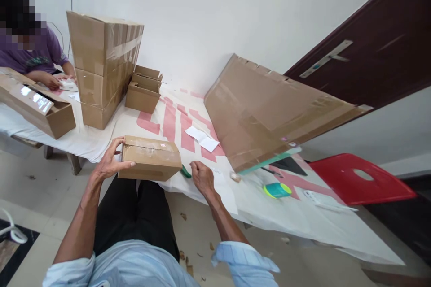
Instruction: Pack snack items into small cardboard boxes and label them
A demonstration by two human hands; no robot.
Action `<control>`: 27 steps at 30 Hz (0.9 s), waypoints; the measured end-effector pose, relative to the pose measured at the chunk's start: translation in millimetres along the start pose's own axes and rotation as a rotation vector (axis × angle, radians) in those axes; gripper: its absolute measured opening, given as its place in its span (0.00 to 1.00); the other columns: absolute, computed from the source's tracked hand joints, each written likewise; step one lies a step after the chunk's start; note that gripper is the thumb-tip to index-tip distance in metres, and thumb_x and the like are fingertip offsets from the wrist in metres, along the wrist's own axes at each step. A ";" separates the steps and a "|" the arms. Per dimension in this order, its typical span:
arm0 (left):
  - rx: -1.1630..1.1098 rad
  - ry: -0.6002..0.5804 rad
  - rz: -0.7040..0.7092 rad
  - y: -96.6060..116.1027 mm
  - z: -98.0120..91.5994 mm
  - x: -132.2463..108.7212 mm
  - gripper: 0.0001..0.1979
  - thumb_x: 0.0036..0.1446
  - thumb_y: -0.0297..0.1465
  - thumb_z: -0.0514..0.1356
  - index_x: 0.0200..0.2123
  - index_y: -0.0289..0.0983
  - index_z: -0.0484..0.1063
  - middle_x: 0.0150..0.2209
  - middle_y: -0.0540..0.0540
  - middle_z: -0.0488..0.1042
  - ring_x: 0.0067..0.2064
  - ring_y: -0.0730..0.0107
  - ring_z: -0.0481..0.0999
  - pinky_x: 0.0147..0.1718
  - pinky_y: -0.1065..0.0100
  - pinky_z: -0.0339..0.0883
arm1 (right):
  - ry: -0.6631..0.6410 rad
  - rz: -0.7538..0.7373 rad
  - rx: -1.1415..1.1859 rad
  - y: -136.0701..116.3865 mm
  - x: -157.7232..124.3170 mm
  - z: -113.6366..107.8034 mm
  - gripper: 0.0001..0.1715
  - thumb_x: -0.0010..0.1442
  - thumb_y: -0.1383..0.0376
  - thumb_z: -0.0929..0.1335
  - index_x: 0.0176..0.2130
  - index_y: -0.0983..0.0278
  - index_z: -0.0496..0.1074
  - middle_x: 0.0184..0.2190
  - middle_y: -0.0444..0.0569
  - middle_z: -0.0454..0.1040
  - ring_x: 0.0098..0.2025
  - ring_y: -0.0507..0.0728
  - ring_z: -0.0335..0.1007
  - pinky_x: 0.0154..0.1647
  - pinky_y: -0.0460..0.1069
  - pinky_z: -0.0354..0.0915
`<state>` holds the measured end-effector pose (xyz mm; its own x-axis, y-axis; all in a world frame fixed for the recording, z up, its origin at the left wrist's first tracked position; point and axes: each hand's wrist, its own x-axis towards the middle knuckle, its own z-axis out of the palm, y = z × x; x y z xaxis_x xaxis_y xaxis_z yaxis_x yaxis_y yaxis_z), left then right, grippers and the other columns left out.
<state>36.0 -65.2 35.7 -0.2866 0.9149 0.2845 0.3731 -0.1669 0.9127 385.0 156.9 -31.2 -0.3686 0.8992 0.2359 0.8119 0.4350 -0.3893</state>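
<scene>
A small closed cardboard box [152,154] rests at the table's front edge, right in front of me. My left hand [111,160] grips its left end, thumb along the near side and fingers at the far corner. Just past the box's right end, my right hand [203,176] is closed with its fingers curled in. Whatever those fingers hold, if anything, is hidden. Between the box and that hand lies a small dark green object [185,171], partly covered. A white sheet [225,192] lies beside my right hand, and a folded white paper [202,138] farther back.
Tall stacked cartons [105,71] and an open box [144,92] stand back left. A large cardboard panel [269,116] leans on the right, near a teal tape roll [276,190] and red stool [360,179]. A person [37,56] sits far left behind a long box [43,105].
</scene>
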 end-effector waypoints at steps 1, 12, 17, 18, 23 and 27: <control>0.005 0.001 0.000 1.4 0.2 -0.4 0.34 0.50 0.46 0.73 0.57 0.45 0.67 0.70 0.38 0.64 0.70 0.43 0.67 0.63 0.44 0.68 | 0.020 0.010 -0.004 -0.6 3.3 -4.6 0.24 0.72 0.56 0.57 0.39 0.62 0.78 0.39 0.58 0.83 0.41 0.63 0.77 0.42 0.53 0.64; 0.026 0.005 -0.005 2.0 2.0 -2.8 0.35 0.52 0.48 0.73 0.60 0.47 0.69 0.70 0.40 0.64 0.70 0.43 0.68 0.61 0.46 0.71 | -0.210 -0.033 -0.139 -31.6 -19.6 18.1 0.14 0.69 0.55 0.67 0.47 0.61 0.73 0.46 0.54 0.78 0.47 0.61 0.76 0.42 0.51 0.63; 0.034 0.004 -0.002 1.5 1.0 -2.9 0.35 0.52 0.47 0.73 0.61 0.47 0.69 0.70 0.40 0.64 0.70 0.43 0.68 0.61 0.46 0.71 | -0.119 0.066 0.109 -21.7 -11.2 16.7 0.10 0.60 0.59 0.70 0.40 0.59 0.67 0.30 0.46 0.75 0.33 0.60 0.71 0.35 0.52 0.61; 0.037 0.005 -0.003 1.9 1.0 -3.0 0.35 0.52 0.47 0.73 0.61 0.47 0.69 0.70 0.40 0.64 0.70 0.44 0.68 0.61 0.46 0.71 | -0.074 0.082 0.209 -18.1 -7.5 12.5 0.12 0.58 0.58 0.70 0.40 0.58 0.66 0.26 0.44 0.73 0.29 0.59 0.69 0.33 0.51 0.60; 0.033 -0.004 -0.006 2.4 2.1 -3.3 0.36 0.52 0.46 0.73 0.61 0.47 0.68 0.70 0.41 0.63 0.70 0.44 0.67 0.62 0.48 0.72 | 0.083 0.163 0.520 -21.7 9.2 -23.0 0.24 0.55 0.46 0.71 0.41 0.59 0.67 0.23 0.39 0.68 0.21 0.55 0.62 0.23 0.50 0.58; 0.026 0.002 -0.013 0.0 3.1 -2.9 0.39 0.51 0.46 0.73 0.63 0.47 0.67 0.71 0.41 0.62 0.71 0.43 0.66 0.63 0.48 0.71 | 0.069 0.054 0.804 -64.5 12.6 -59.9 0.27 0.59 0.42 0.70 0.42 0.61 0.71 0.26 0.41 0.71 0.20 0.52 0.62 0.21 0.48 0.61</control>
<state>39.6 -66.7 34.0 -0.2933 0.9161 0.2735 0.3926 -0.1454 0.9081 355.1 137.3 50.2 -0.2884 0.9262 0.2429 0.2440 0.3164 -0.9167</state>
